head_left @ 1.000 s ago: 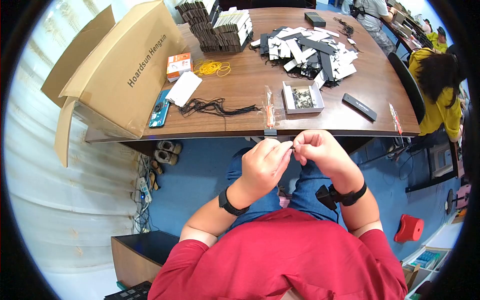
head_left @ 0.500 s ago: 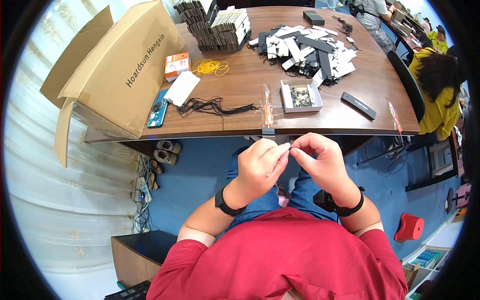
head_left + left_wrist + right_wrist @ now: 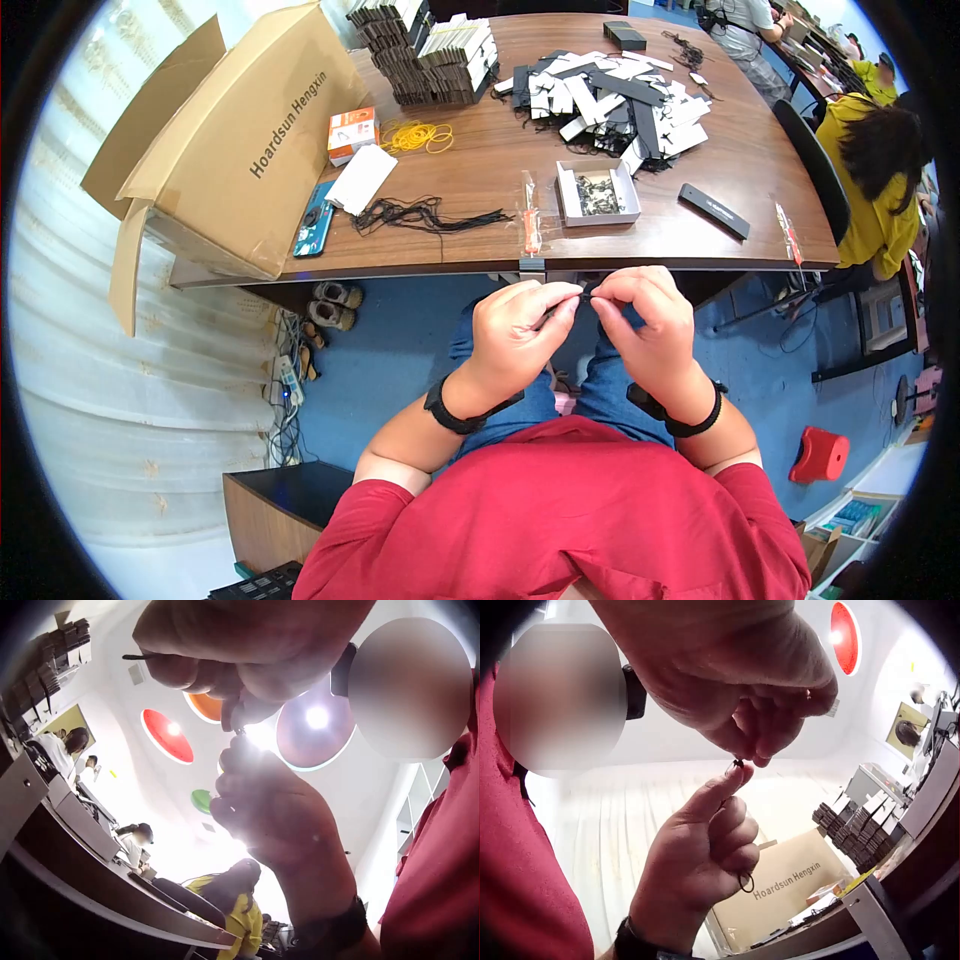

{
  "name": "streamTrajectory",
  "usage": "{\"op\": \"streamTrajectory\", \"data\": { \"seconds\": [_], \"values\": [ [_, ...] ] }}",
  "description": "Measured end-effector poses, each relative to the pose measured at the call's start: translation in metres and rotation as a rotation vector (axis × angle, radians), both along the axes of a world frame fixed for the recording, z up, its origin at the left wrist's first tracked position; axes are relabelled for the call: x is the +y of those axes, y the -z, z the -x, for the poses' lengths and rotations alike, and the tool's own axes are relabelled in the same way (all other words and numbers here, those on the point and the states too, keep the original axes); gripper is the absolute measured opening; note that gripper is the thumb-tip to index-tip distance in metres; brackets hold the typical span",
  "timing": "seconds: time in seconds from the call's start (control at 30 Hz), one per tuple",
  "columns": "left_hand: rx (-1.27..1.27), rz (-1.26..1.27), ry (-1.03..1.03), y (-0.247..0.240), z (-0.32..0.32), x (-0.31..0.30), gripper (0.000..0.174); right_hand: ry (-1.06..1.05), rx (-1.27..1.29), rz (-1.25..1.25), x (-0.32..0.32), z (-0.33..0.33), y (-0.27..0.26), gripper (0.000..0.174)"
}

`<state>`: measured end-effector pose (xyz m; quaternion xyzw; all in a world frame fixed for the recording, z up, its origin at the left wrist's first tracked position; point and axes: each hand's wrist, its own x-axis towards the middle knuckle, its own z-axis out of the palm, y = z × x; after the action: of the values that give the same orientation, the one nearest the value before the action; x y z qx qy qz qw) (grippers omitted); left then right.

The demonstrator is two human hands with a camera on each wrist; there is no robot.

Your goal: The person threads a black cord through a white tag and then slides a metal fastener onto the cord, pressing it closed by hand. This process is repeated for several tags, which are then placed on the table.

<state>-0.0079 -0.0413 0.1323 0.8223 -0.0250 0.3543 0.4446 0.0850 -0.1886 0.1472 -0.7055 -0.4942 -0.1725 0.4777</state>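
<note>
Both hands meet fingertip to fingertip in front of the table edge, above the lap. The left hand pinches a thin black cord, and a loop of the cord hangs by its curled fingers in the right wrist view. Facing it, the right hand pinches a tiny dark piece at the left fingertips; its exact shape is too small to tell. In the left wrist view a dark cord end sticks out beside the left hand.
On the table are a white tray of small dark parts, black cords, a black bar, a pile of white and black pieces, stacked pieces, yellow bands and a large carton. People sit at the right.
The left hand has turned slightly and dark cord now shows between its thumb and fingers. The right hand has shifted slightly right, its fingertips still at the left ones.
</note>
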Motion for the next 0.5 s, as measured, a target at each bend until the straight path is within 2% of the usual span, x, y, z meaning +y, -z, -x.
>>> {"op": "streamTrajectory", "data": {
  "seconds": [0.1, 0.13, 0.23, 0.37, 0.47, 0.5],
  "values": [
    [0.033, 0.083, 0.071, 0.002, -0.001, -0.002, 0.013, -0.110, 0.331, -0.029, -0.004, -0.002, 0.004, 0.011],
    [0.048, 0.108, 0.087, 0.003, 0.000, -0.003, 0.013, -0.210, 0.540, -0.051, -0.007, -0.005, 0.012, 0.007],
    [0.071, 0.465, 0.142, 0.005, 0.000, -0.013, 0.010, -0.469, 1.224, -0.124, -0.012, -0.011, 0.012, 0.009],
    [0.137, 0.425, 0.130, 0.005, 0.002, -0.010, 0.008, -0.661, 1.446, -0.222, -0.014, -0.018, 0.023, 0.014],
    [0.146, 0.445, 0.147, 0.002, 0.001, -0.011, 0.009, -0.412, 1.045, -0.175, -0.008, -0.020, 0.023, 0.019],
    [0.149, 0.447, 0.146, 0.004, 0.001, -0.010, 0.010, -0.433, 1.008, -0.189, -0.007, -0.020, 0.020, 0.020]
  ]
}}
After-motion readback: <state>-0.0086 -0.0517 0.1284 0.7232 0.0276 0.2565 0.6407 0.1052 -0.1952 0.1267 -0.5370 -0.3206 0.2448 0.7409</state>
